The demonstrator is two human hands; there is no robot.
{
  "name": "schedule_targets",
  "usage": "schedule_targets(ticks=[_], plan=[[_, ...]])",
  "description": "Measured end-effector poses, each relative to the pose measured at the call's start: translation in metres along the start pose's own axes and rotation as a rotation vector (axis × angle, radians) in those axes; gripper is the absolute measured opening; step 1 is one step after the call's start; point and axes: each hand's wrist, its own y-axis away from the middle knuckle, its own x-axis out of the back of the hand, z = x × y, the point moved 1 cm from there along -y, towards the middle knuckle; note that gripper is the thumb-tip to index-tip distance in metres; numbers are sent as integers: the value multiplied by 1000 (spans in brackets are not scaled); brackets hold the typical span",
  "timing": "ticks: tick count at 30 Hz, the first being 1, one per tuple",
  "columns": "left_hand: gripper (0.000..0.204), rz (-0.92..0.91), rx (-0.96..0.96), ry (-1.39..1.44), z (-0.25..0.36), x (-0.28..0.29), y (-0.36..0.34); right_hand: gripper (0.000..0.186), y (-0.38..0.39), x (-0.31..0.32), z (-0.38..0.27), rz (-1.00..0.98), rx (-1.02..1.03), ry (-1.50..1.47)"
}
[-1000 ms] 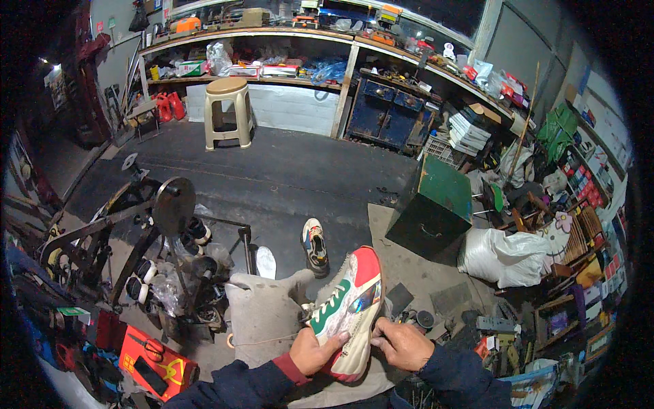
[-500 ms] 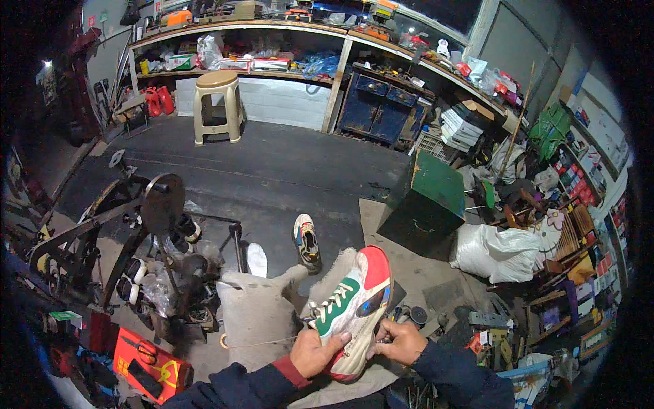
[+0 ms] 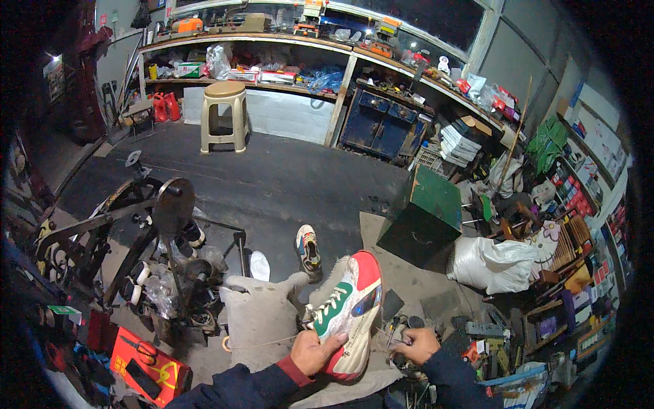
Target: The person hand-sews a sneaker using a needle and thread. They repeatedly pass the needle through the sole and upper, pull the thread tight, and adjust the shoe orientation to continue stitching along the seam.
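My left hand [image 3: 312,353] is closed around the side of a sneaker [image 3: 354,310] in white, green and red, its toe pointing up and its sole edge turned to the right. A thin thread [image 3: 269,345] runs from beside that hand to the left across a grey cloth [image 3: 255,317]. Just right of the sole, apart from it, my right hand [image 3: 417,345] is pinched on something thin that I cannot make out. On the dark floor ahead stands a second sneaker [image 3: 308,251] with a similar colour pattern.
At left stands a black metal machine with a round disc [image 3: 174,201]. A red box [image 3: 146,368] with a dark phone-like slab lies near left. To the right are a green box [image 3: 424,215] and a white sack [image 3: 492,264]. A stool [image 3: 225,116] stands by the shelves.
My right hand has moved right, away from the sneaker's sole. The left hand keeps its hold on the sneaker, which is turned slightly more upright. The whole view has shifted slightly.
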Motion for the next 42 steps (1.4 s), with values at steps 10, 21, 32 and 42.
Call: schedule_targets(ticks=[10,21,32,42], plan=[[35,64,-67,129,-19,11,-11,88,28,-18,-84,-264,93,-1666],[33,84,23,331,-12,0,-1,17,46,-23,-68,416,34,-1214],[27,-59,-130,-836,40,52,32,32,-3,-61,-114,64,17,-1301],[41,134,-184,624,21,62,23,36,-9,-70,-117,103,13,-1320]])
